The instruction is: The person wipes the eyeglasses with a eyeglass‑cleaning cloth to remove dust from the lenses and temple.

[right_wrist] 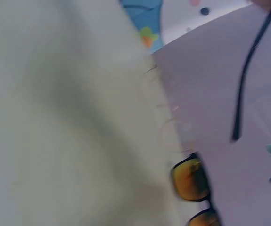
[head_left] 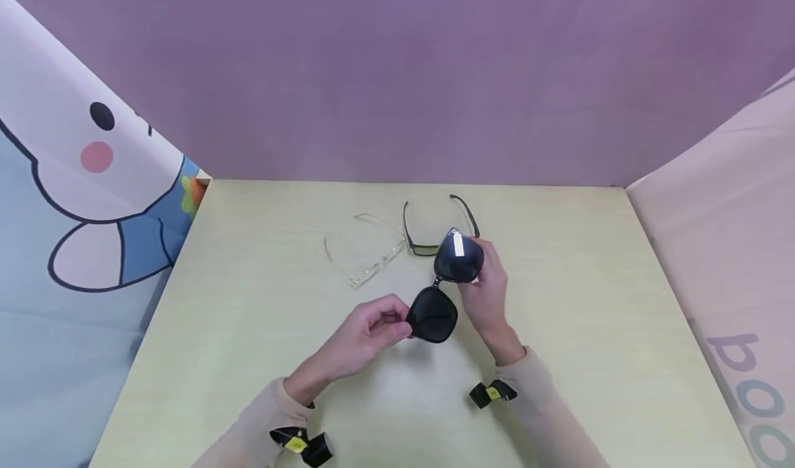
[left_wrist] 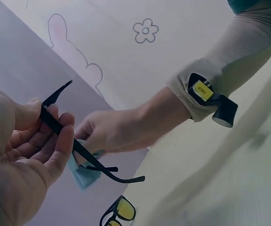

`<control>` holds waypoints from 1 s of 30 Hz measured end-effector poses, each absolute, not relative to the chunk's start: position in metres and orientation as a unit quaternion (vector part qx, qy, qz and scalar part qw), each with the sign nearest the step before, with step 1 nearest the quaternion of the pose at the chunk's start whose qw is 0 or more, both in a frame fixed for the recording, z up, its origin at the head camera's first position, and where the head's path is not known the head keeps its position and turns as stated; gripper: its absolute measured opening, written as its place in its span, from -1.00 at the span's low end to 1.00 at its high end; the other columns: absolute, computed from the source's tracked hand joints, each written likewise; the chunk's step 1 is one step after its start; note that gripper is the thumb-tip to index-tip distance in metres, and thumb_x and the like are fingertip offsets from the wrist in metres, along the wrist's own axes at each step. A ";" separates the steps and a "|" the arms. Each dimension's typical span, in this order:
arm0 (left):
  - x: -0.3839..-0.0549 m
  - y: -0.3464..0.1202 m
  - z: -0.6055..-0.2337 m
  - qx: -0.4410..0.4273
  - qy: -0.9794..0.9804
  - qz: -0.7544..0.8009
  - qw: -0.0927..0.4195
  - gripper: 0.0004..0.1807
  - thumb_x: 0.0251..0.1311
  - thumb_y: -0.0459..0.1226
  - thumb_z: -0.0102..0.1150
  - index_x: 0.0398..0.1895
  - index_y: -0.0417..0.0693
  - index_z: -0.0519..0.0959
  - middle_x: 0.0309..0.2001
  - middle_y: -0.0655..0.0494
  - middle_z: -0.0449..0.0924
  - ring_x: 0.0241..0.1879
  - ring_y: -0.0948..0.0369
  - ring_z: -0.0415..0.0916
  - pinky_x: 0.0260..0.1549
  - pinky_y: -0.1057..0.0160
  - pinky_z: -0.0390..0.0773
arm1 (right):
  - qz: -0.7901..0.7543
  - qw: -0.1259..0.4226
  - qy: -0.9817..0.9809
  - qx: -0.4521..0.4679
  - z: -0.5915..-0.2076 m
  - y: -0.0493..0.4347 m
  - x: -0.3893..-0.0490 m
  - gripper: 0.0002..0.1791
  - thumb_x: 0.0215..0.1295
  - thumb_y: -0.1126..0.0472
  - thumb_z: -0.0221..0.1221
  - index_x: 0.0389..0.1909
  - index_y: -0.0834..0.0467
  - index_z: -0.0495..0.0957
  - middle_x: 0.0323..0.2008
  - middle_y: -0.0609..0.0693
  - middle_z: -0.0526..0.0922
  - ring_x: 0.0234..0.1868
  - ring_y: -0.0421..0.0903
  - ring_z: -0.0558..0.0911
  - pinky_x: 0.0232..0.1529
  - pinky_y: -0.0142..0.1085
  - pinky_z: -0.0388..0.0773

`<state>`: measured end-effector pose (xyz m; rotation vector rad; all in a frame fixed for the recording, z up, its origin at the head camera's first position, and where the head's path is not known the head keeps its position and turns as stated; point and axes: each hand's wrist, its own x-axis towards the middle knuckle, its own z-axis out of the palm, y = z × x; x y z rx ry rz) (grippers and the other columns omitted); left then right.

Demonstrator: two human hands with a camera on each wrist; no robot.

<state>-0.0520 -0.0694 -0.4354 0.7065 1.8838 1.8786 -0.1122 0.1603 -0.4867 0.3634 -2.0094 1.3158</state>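
Observation:
A pair of black sunglasses [head_left: 433, 315] is held up over the table, tilted so one dark lens sits above the other. My left hand [head_left: 366, 333] pinches the frame at the outer edge of the lower lens between thumb and fingers. Behind the upper lens is my right hand [head_left: 487, 292], its fingers partly hidden by it. The left wrist view shows a light blue cloth [left_wrist: 83, 174] gripped in the right hand [left_wrist: 116, 127], close to the lens. Both temples of the sunglasses [right_wrist: 248, 70] stick out unfolded in the right wrist view.
Glasses with yellow lenses and a dark frame [head_left: 425, 250] lie just beyond the sunglasses, temples spread. Left of them lie clear-framed glasses [head_left: 373, 269]. A purple backdrop [head_left: 397, 81] stands behind the pale table [head_left: 261, 247], with printed cloths at both sides.

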 end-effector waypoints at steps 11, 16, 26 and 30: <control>-0.050 -0.066 -0.438 0.254 0.660 0.674 0.214 -0.93 0.42 -0.46 0.14 -0.16 -0.37 0.53 -0.18 -0.13 0.63 -0.17 0.28 0.59 -0.15 0.40 0.61 | 0.530 0.371 -0.744 0.170 -0.471 0.160 -0.114 -0.73 0.21 0.66 0.20 -0.08 0.44 0.60 -0.02 0.25 0.64 0.04 0.18 0.64 0.26 -0.30 0.57; -0.050 -0.068 -0.435 0.254 0.671 0.668 0.198 -0.95 0.41 -0.47 0.16 -0.18 -0.35 0.55 -0.17 -0.18 0.65 -0.17 0.30 0.61 -0.15 0.39 0.63 | 0.513 0.351 -0.770 0.144 -0.482 0.158 -0.110 -0.66 0.13 0.66 0.30 -0.06 0.39 0.63 -0.07 0.26 0.65 -0.03 0.10 0.66 0.22 -0.46 0.54; -0.051 -0.068 -0.437 0.258 0.657 0.676 0.212 -0.94 0.42 -0.46 0.15 -0.16 -0.36 0.55 -0.19 -0.13 0.64 -0.18 0.25 0.59 -0.16 0.37 0.63 | 0.505 0.360 -0.767 0.167 -0.474 0.160 -0.113 -0.71 0.24 0.66 0.20 -0.04 0.42 0.60 -0.05 0.31 0.63 -0.01 0.15 0.65 0.24 -0.41 0.55; -0.050 -0.067 -0.437 0.258 0.657 0.674 0.217 -0.93 0.41 -0.47 0.15 -0.16 -0.37 0.55 -0.20 -0.14 0.65 -0.18 0.24 0.60 -0.15 0.36 0.65 | 0.523 0.373 -0.745 0.181 -0.462 0.159 -0.112 -0.72 0.22 0.68 0.17 -0.06 0.44 0.59 -0.03 0.31 0.63 0.02 0.17 0.63 0.26 -0.33 0.56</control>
